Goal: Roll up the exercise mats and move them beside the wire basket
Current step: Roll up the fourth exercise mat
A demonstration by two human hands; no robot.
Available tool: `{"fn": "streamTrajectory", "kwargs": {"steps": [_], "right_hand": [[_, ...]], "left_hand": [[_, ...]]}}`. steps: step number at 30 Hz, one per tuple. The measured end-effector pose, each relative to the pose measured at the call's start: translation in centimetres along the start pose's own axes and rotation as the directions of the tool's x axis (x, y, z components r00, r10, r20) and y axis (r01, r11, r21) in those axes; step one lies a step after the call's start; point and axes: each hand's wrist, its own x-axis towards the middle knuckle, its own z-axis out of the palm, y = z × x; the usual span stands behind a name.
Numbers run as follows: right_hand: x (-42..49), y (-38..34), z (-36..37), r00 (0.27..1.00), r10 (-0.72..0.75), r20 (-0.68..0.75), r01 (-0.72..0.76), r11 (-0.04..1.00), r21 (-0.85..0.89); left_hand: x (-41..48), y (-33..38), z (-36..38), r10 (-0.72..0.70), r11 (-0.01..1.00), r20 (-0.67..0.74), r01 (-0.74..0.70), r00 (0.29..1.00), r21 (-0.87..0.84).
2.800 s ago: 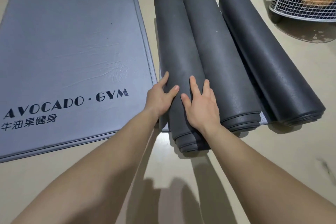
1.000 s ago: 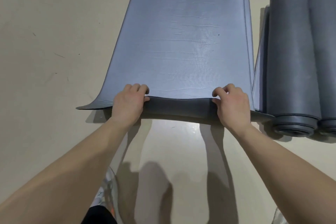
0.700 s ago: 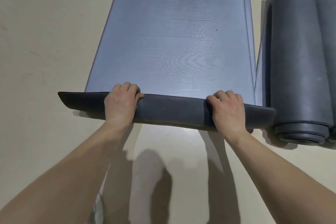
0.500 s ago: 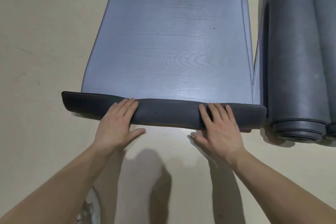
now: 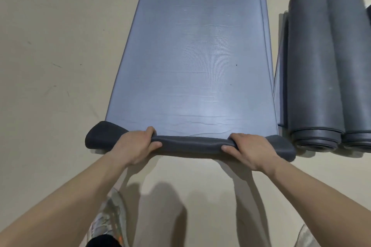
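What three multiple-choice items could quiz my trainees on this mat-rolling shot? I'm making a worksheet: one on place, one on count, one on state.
1. Where do the rolled mats lie relative to the flat mat?
A. On its right
B. On its left
C. On top of it

2. How many hands grip the roll?
A. None
B. One
C. Two

3. How far is the flat mat rolled?
A. Fully
B. Only its near end
C. About half

Answers:
1 A: the rolled mats sit along its right edge.
2 C: left hand and right hand both wrap it.
3 B: a thin roll at the near end, the rest flat.
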Motion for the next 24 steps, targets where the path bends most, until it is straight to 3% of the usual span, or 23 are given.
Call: {"fn": "streamTrajectory", "kwargs": {"steps": [3,8,9,11,13,15,16,20,22,24], "right_hand": [[0.8,0.2,-0.4,0.999,0.026,0.044,-0.028,0.999,0.035],[5.1,1.8,-1.5,0.991,0.058,0.123,-0.076,0.986,0.146],[5.8,2.0,-1.5,0.994,0.073,0.08,-0.082,0.989,0.125],[6.9,1.7,-1.0,0.981,0.07,-0.178,-0.058,0.996,0.071],[7.0,0.4,0.1,0.883,0.014,-0.468,-0.033,0.999,-0.031],[5.7,-1.5,2.1,0.759,-0.042,-0.65,-0.018,0.996,-0.085],[4.9,-2.0,3.3,0.754,-0.069,-0.653,-0.001,0.994,-0.106],[3.7,-1.8,5.9,0.91,-0.08,-0.407,-0.014,0.974,-0.224],[4.7,-1.4,5.0,0.932,-0.079,-0.353,-0.008,0.971,-0.239],[5.4,-1.3,4.2,0.933,-0.109,-0.343,0.019,0.967,-0.255]], "left_hand": [[0.6,0.0,-0.3,0.01,1.0,0.049,-0.009,0.999,-0.027],[4.2,0.2,-1.0,-0.065,0.997,-0.041,0.066,0.997,0.026],[4.9,0.4,-1.0,-0.092,0.995,-0.076,0.096,0.993,0.041],[6.3,0.7,-0.9,-0.161,0.986,-0.164,0.165,0.973,0.014],[7.3,1.0,-0.6,-0.219,0.975,-0.23,0.224,0.948,-0.007],[8.1,1.3,-0.3,-0.249,0.967,-0.266,0.254,0.931,-0.018],[8.4,1.4,-0.3,-0.263,0.964,-0.277,0.264,0.924,-0.033],[7.8,2.1,0.2,-0.198,0.978,-0.443,0.205,0.874,-0.034],[6.0,2.7,1.6,-0.127,0.991,-0.559,0.134,0.819,-0.029],[3.9,2.6,3.6,-0.045,0.998,-0.52,0.056,0.853,0.006]]}}
